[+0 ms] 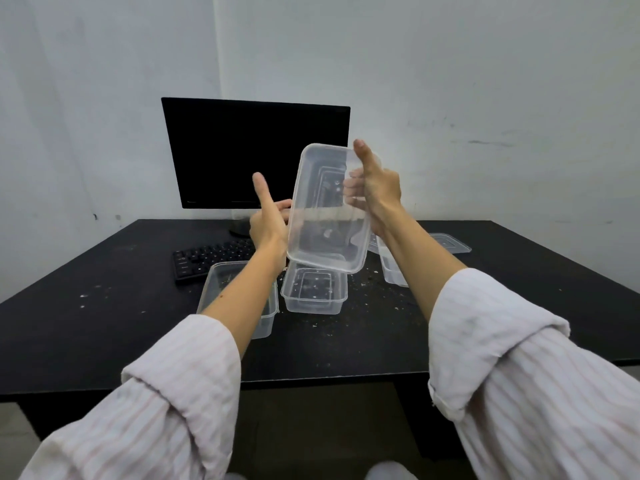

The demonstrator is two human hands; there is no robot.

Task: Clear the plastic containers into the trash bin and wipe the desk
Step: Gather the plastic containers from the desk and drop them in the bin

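While raised above the table [104,323], clear plastic container [322,220] gripped by right hand [375,190], thumb up, left hand [268,220] beside it, fingers loosely extended, holding nothing.

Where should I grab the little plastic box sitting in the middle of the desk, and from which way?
Probably by its two long rims, coming straight down from above. The middle container sits upright and open on the desk, so its top edges are free. Another container lies close on its left, leaving little room to reach in sideways.
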